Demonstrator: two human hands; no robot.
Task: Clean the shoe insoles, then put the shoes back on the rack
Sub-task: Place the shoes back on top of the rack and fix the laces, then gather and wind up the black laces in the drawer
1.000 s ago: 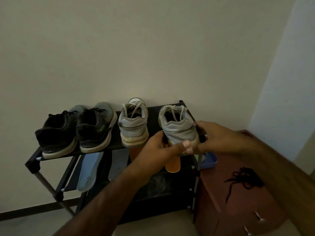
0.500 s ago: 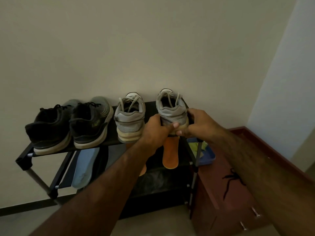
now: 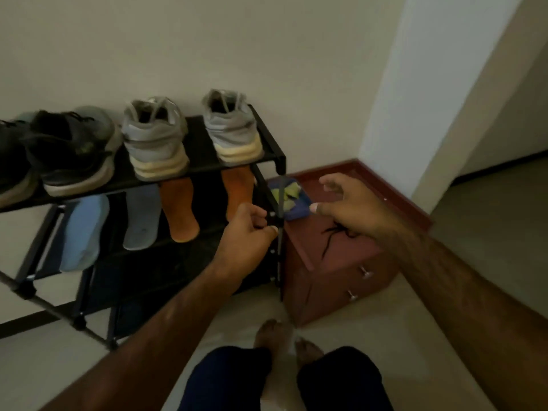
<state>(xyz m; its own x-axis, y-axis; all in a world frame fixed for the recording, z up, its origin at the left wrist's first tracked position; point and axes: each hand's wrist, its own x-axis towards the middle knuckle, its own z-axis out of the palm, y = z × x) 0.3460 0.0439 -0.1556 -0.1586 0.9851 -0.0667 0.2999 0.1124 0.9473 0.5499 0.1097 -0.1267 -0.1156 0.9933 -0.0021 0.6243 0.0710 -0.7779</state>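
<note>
left hand (image 3: 252,232) curled at front post of the rack (image 3: 198,149), grasp cannot tell | right hand (image 3: 347,203) released, spread over brown drawer cabinet (image 3: 341,262) | grey shoe (image 3: 232,134) at left hand's 12 o'clock, second grey shoe (image 3: 155,143) at 11, both heels-out on top shelf | orange insoles (image 3: 179,209) on the shelf beneath | black lace (image 3: 332,235) on cabinet

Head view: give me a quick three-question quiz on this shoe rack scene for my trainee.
1. True or false: the right hand holds a grey shoe.
2. How many orange insoles show below the top shelf?
3. The black lace lies on: A the cabinet, B the floor, C the rack.
Key: 1 false; 2 two; 3 A.
</note>
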